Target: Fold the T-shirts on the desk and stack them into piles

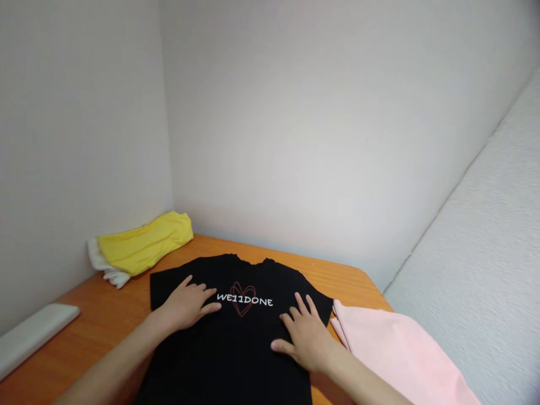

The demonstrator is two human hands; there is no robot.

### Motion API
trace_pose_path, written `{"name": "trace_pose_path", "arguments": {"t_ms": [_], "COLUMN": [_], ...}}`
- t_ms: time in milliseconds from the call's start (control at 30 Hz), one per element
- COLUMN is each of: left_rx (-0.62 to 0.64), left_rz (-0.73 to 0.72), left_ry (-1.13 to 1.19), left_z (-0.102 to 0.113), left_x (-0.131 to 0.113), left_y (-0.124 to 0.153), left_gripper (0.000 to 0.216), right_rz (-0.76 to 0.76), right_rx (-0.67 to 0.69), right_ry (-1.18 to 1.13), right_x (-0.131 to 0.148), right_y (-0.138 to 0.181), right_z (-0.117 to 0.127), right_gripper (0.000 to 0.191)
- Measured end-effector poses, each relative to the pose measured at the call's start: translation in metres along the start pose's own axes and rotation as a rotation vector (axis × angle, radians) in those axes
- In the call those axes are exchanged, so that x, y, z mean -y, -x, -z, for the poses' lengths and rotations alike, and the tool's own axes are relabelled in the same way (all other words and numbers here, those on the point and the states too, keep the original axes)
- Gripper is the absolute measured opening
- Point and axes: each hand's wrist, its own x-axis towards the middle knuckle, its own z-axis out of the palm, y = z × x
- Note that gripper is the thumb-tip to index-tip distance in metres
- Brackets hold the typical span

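A black T-shirt [236, 360] lies spread face up, its neckline toward the far wall. White letters reading "WE11DONE" cross a red heart outline on its chest. My left hand [189, 304] rests on the shirt left of the print, fingers apart. To the right of the print, my right hand [306, 334] lies on the fabric with its fingers spread. Neither hand grips the cloth. The shirt's lower end runs out of the bottom of the view.
The shirt lies on an orange wooden table [97, 315]. Folded yellow and white cloth [147, 242] sits in the far left corner by the walls. Pink cloth [392, 349] hangs over the right side, touching the black sleeve. A long white object [37, 334] lies at the left edge.
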Motion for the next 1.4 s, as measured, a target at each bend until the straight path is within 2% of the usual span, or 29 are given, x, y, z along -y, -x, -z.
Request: {"name": "trace_pose_path", "arguments": {"t_ms": [133,267,367,467,667,767,833,900,1000,1067,1133,1200,1300,1400], "left_rx": [-0.125,-0.113,-0.157,-0.202,-0.197,-0.184,-0.201,-0.223,-0.218,-0.164,-0.116,-0.068,0.026,0.087], "left_rz": [-0.041,-0.002,0.023,0.019,-0.001,0.003,-0.009,-0.064,-0.214,-0.299,-0.334,-0.292,-0.142,-0.049], "left_ry": [0.004,-0.004,-0.035,-0.071,-0.163,-0.199,-0.213,-0.229,-0.192,-0.106,-0.048,0.004,0.054,0.09], "left_z": [0.001,-0.027,-0.045,-0.049,-0.04,-0.029,-0.019,-0.007,0.003,0.001,-0.008,-0.019,-0.03,-0.033], "left_x": [0.007,0.021,0.029,0.034,0.037,0.03,0.012,-0.022,-0.097,-0.153,-0.203,-0.24,-0.269,-0.275], "left_y": [-0.031,-0.056,-0.057,-0.052,-0.047,-0.045,-0.041,-0.03,0.004,0.032,0.057,0.074,0.081,0.079], "left_gripper": [0.057,0.059,0.06,0.061,0.058,0.052,0.049,0.047,0.041,0.028,0.026,0.034,0.051,0.043], "right_rz": [-0.057,-0.111,-0.106,-0.101,-0.136,-0.167,-0.155,-0.142,-0.264,-0.39,-0.465,-0.511,-0.541,-0.529], "right_rx": [-0.049,0.058,0.072,0.037,0.014,0.038,0.048,0.016,-0.118,-0.179,-0.174,-0.145,-0.108,-0.112], "right_ry": [-0.04,-0.052,-0.044,-0.04,-0.052,-0.051,-0.055,-0.071,-0.098,-0.113,-0.137,-0.167,-0.19,-0.194], "right_x": [-0.007,-0.017,-0.022,-0.024,-0.021,-0.017,-0.015,-0.019,-0.037,-0.055,-0.072,-0.084,-0.087,-0.083], "right_y": [-0.043,-0.08,-0.084,-0.081,-0.079,-0.079,-0.08,-0.081,-0.084,-0.085,-0.086,-0.087,-0.09,-0.093], "right_z": [0.014,-0.009,-0.031,-0.04,-0.046,-0.049,-0.048,-0.043,-0.033,-0.027,-0.024,-0.026,-0.033,-0.036], "right_gripper": [0.078,0.079,0.073,0.072,0.073,0.073,0.073,0.072,0.065,0.059,0.054,0.048,0.038,0.033]}}
